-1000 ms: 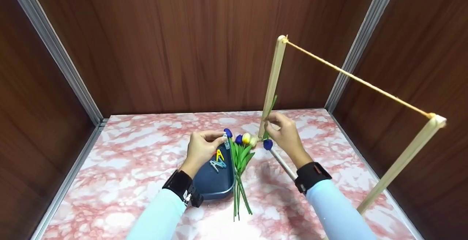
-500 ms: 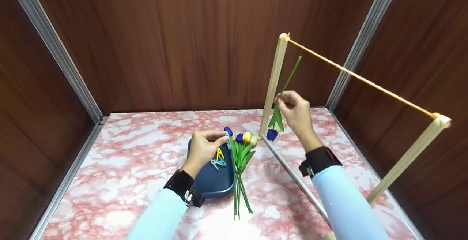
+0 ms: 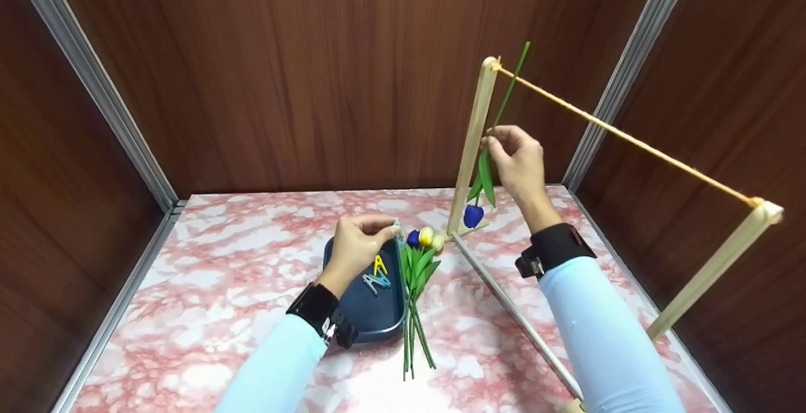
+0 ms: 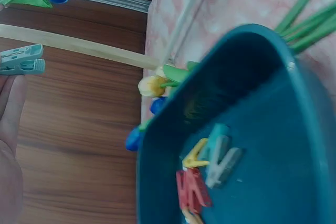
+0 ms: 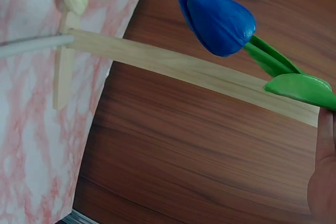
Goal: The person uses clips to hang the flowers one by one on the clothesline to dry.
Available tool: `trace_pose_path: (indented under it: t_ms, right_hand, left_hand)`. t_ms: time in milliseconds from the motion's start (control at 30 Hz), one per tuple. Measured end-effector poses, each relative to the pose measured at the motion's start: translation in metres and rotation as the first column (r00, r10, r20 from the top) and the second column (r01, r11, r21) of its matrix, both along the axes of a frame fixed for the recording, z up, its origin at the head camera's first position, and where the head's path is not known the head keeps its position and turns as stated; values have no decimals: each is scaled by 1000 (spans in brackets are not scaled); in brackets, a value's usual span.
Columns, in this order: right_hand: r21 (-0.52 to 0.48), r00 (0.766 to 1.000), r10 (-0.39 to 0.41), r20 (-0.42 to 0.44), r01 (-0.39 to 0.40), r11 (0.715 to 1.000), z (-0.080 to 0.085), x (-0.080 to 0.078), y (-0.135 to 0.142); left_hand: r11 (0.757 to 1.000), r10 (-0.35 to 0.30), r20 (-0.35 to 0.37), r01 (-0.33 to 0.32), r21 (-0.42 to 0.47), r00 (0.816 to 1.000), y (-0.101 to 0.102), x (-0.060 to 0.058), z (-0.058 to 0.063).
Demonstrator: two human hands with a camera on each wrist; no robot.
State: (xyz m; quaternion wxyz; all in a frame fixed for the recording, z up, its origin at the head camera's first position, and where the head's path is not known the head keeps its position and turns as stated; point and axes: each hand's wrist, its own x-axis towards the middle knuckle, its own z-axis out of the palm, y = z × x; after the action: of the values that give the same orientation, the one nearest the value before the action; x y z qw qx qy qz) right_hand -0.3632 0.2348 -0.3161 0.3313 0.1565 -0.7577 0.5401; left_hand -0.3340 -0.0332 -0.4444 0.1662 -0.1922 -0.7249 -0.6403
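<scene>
In the head view my right hand (image 3: 519, 161) pinches the stem of a blue tulip (image 3: 473, 216) that hangs head down. Its bare stem end rises past the orange cord (image 3: 620, 139) near the far wooden post (image 3: 476, 142). My left hand (image 3: 362, 243) holds a light blue clothespin (image 4: 22, 59) between thumb and fingers, above the rim of a dark blue tray (image 3: 371, 322). Inside that tray lie a yellow clothespin (image 3: 379, 265), grey and blue ones, and a red clothespin (image 4: 193, 188). Several tulips (image 3: 417, 268), blue and pale yellow, lie along the tray's right side.
The cord runs from the far post to a near wooden post (image 3: 711, 274) on the right. A white rod (image 3: 516, 312) joins the posts low down. Dark wood-grain walls (image 3: 315, 73) enclose the marbled table (image 3: 208, 287).
My right hand has lifted the blue tulip up and slightly right, bringing its stem end from below the cord to above it. The left hand with the clothespin has shifted slightly right.
</scene>
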Motion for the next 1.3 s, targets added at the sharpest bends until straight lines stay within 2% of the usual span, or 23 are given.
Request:
trace_pose_path:
  t_ms: [100, 200, 267, 333, 467, 533, 600, 667, 733, 900, 1033, 1100, 1200, 1300]
  right_hand:
    - [-7, 1000, -1, 15, 1, 1000, 4, -3, 0]
    - [3, 1000, -11, 30, 10, 1000, 5, -5, 0]
    - [6, 999, -9, 34, 8, 1000, 6, -7, -1]
    - [4, 999, 0, 36, 0, 1000, 6, -7, -1]
    - [-8, 999, 13, 29, -13, 1000, 5, -4, 1]
    - [-4, 1000, 4, 25, -4, 1000, 4, -2, 2]
    - [-2, 1000, 0, 18, 0, 1000, 3, -1, 3]
    - [6, 1000, -10, 12, 10, 1000, 3, 0, 3]
    - [9, 1000, -13, 8, 13, 1000, 3, 2, 2]
    - [8, 1000, -11, 24, 11, 1000, 2, 6, 0]
    - [19, 1000, -11, 27, 11, 1000, 0, 8, -1]
    - [34, 1000, -17, 23, 16, 999, 0, 10, -1]
    - [55, 1000, -16, 19, 15, 998, 0, 12, -3]
    - [62, 999, -24, 25, 22, 998, 0, 14, -4]
  left_hand:
    - [1000, 3, -82, -5, -15, 997, 8, 1, 30]
    - [1000, 5, -188, -5, -2, 982, 19, -3, 66]
    - [999, -12, -218, 22, 42, 976, 29, -14, 85]
    - [991, -62, -221, 87, 106, 973, 40, -26, 103]
    - [938, -203, -190, 247, 245, 960, 64, -39, 135]
    - [903, -250, -180, 296, 311, 951, 75, -41, 149]
    - [873, -267, -179, 316, 370, 947, 84, -43, 161]
    - [852, -269, -178, 320, 414, 947, 90, -45, 170]
    - [845, -260, -160, 305, 439, 952, 96, -47, 177]
    - [858, -223, -116, 251, 448, 968, 104, -52, 189]
    - [848, -231, -105, 253, 465, 967, 108, -56, 196]
    - [834, -246, -112, 269, 482, 963, 111, -58, 200]
    - [797, -272, -117, 292, 529, 955, 116, -60, 207]
    - [772, -286, -96, 289, 566, 953, 122, -60, 211]
